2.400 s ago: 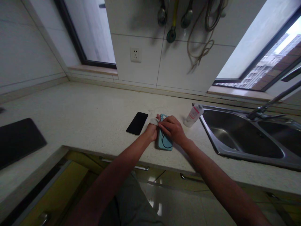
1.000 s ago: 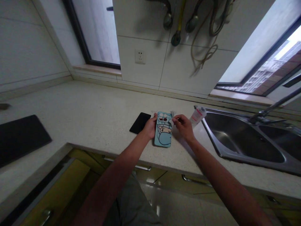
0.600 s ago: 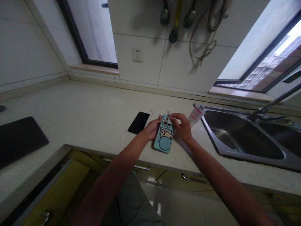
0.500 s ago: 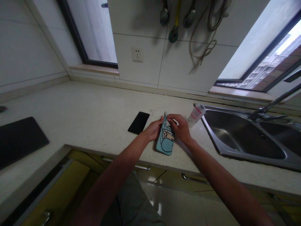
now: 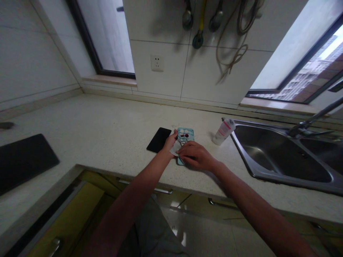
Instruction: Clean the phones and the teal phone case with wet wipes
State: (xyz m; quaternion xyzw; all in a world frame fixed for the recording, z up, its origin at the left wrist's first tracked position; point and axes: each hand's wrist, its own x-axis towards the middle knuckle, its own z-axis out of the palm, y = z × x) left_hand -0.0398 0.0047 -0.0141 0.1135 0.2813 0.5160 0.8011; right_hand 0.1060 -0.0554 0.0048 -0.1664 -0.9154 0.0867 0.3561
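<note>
A light blue phone case [image 5: 185, 132] with a cartoon print lies on the counter in front of me, its camera cutouts at the far end. My left hand [image 5: 169, 141] is closed on the case's left edge. Over the middle of the case, my right hand [image 5: 197, 155] pinches a thin white wipe [image 5: 175, 147] that sticks out to the left of its fingertips. The right hand hides much of the print. Just left of my left hand is a black phone [image 5: 159, 140], lying screen up.
A clear bottle with a pink label [image 5: 224, 131] stands to the right, beside the steel double sink [image 5: 278, 151] with its tap [image 5: 297, 127]. A black flat panel [image 5: 25, 160] lies at the far left. The counter's front edge [image 5: 150, 182] runs close below my hands.
The case has gone from tilted to flatter, its cutouts now showing. My right hand has moved from its far end down over its middle, and more of the white wipe shows.
</note>
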